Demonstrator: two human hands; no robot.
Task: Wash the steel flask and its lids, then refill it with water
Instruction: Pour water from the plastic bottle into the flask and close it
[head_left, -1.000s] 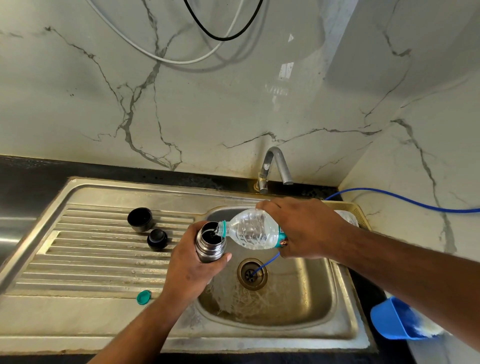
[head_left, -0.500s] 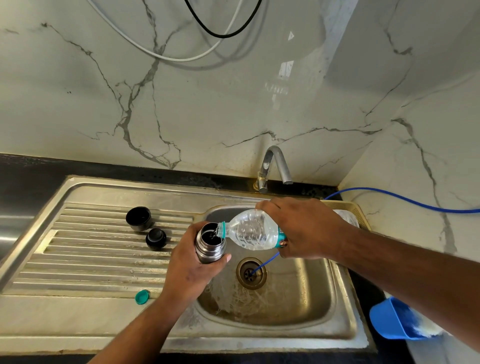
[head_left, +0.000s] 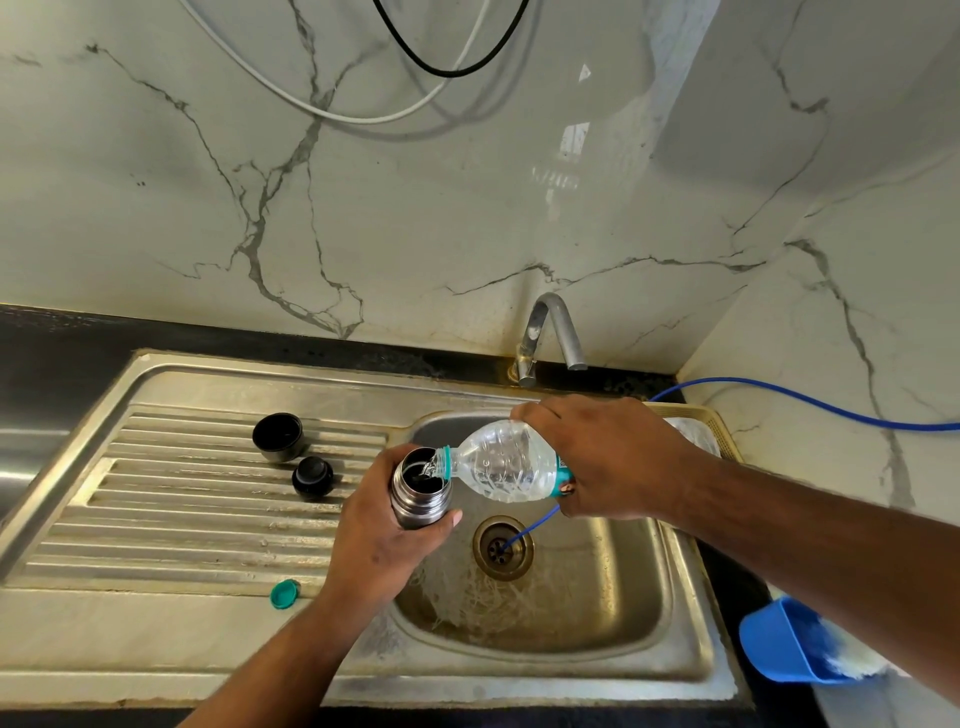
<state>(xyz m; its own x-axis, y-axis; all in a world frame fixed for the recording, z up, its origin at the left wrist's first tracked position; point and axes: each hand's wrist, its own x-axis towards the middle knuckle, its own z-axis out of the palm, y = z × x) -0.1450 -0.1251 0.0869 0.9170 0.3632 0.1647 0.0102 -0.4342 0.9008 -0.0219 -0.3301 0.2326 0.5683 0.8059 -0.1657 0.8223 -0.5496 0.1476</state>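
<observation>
My left hand (head_left: 384, 540) grips the steel flask (head_left: 420, 488) upright over the sink basin's left edge, its mouth uncovered. My right hand (head_left: 608, 457) holds a clear plastic water bottle (head_left: 501, 462) tipped sideways, its neck at the flask's mouth, and water runs from it into the flask. On the ribbed draining board (head_left: 171, 499) a black cup lid (head_left: 278, 437) stands mouth up, with a black stopper lid (head_left: 312, 477) just in front of it. A small teal bottle cap (head_left: 284, 594) lies near the board's front edge.
The sink basin (head_left: 597, 613) has a drain (head_left: 503, 546) with a thin blue tube (head_left: 779, 402) running into it from the right. A steel tap (head_left: 545, 338) stands behind the basin. A blue scoop (head_left: 779, 644) sits at the right. Cables hang on the marble wall.
Both hands stay in place while the pouring goes on. The view has shifted very slightly; nothing else has moved.
</observation>
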